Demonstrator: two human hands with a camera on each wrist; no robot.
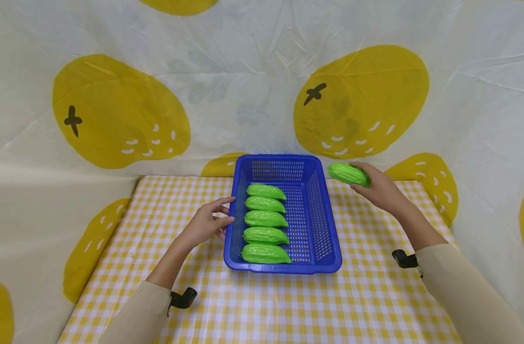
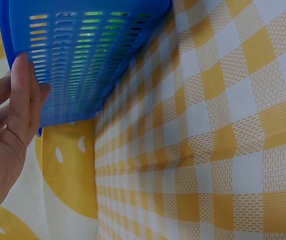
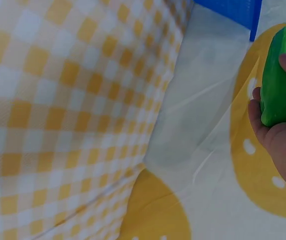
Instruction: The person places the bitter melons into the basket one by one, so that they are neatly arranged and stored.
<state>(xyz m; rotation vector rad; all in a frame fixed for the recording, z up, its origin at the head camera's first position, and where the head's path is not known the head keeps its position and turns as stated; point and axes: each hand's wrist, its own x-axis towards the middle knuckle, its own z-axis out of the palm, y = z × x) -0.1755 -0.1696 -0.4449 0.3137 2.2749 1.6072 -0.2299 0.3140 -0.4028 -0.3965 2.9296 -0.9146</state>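
A blue plastic basket (image 1: 324, 215) stands on the table. Several green bitter melons (image 1: 266, 219) lie in a column along its left side, their pointed ends toward the right. Past the basket's right rim, my right hand (image 1: 380, 188) holds another bitter melon (image 1: 349, 174) up in the air, thumb on one side and fingers on the other; the right wrist view also shows this held melon (image 3: 282, 80). My left hand (image 1: 206, 220) rests its fingertips against the basket's left rim, and in the left wrist view these fingers (image 2: 20, 95) look fairly straight against the outer wall.
A yellow-and-white checked cloth (image 1: 262, 306) covers the table. Behind and around it hangs a pale sheet (image 1: 245, 95) printed with large yellow fruit. A small black device sits at each sleeve cuff. The basket's right half shows its bare perforated floor (image 1: 297, 224).
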